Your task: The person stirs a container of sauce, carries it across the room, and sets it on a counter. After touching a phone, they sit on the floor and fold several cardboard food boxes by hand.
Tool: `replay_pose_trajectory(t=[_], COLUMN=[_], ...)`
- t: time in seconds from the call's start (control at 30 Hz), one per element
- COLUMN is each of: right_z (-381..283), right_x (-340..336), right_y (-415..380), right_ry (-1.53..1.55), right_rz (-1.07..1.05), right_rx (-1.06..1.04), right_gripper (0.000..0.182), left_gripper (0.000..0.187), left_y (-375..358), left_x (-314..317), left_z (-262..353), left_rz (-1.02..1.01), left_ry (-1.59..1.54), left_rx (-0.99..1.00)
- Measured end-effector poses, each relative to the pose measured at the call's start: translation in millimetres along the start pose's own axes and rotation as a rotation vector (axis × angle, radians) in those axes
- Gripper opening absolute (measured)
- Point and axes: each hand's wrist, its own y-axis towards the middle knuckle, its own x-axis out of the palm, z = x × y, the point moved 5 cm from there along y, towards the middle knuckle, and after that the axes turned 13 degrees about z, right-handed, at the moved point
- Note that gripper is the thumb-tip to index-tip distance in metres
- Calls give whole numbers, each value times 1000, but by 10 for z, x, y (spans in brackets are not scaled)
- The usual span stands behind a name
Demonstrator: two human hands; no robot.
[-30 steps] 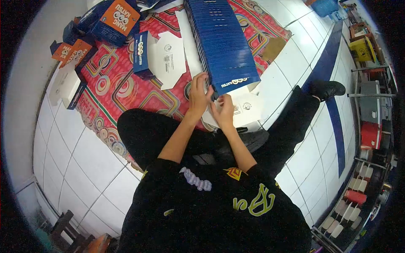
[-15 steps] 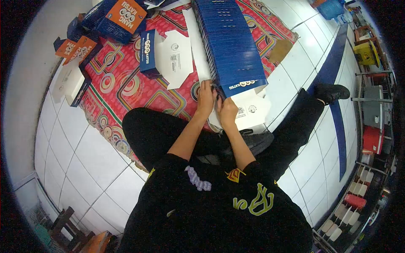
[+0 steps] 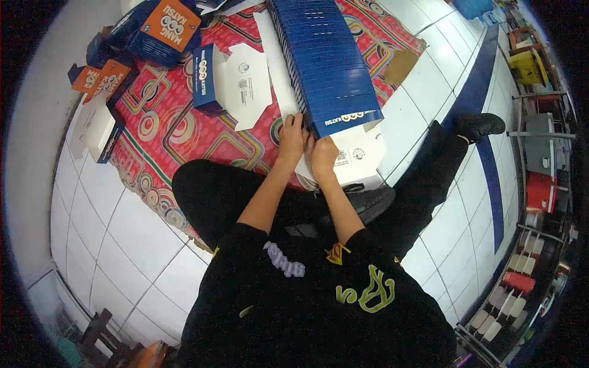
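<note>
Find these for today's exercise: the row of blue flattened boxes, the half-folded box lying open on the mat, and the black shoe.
row of blue boxes (image 3: 325, 61), head view, top face.
half-folded box (image 3: 242, 86), head view, white inside.
black shoe (image 3: 478, 126), head view, upper.

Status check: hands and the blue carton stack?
Left hand and right hand both at near end of blue carton stack. White flat carton underneath. Nothing blocking.

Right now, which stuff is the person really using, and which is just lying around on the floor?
In use:
left hand and right hand, both at the near end of the long row of blue flat-packed boxes
white box blank under the hands

Lying about:
half-folded blue and white box
orange and blue boxes
patterned red mat
brown cardboard scrap
</note>
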Motion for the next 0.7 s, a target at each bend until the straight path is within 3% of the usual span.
replay_pose_trajectory(t=[0.1,0.2,0.27,0.33,0.37,0.47,0.53,0.67,0.7], right_z=[52,329,908,1456,1485,1447,1495,1685,1647], right_x=[-57,-285,-429,-519,-508,-454,-249,-103,-137], right_y=[25,150,177,283,365,645,654,579,572], right_ry=[151,480,510,347,338,475,197,71,207], right_rz=[-51,-241,-101,168,167,149,-65,-72,-6], right_rx=[56,11,410,558,567,414,345,400,394], right_gripper=[22,28,34,34,34,33,31,28,26], left_gripper=[40,47,56,62,68,72,72,65,61], left_y=[-21,-37,-24,-90,-93,-68,-73,-96,-96], left_x=[8,61,-72,-123,-183,-155,-140,-90,-68], left_z=[-46,-160,0,108,187,161,147,78,48], left_rz=[-38,-29,-148,-164,-243,-228,-218,-136,-104], left_ry=[-40,-135,-114,-161,-163,-209,-216,-171,-199], left_rx=[-30,45,12,41,6,-42,-57,16,20])
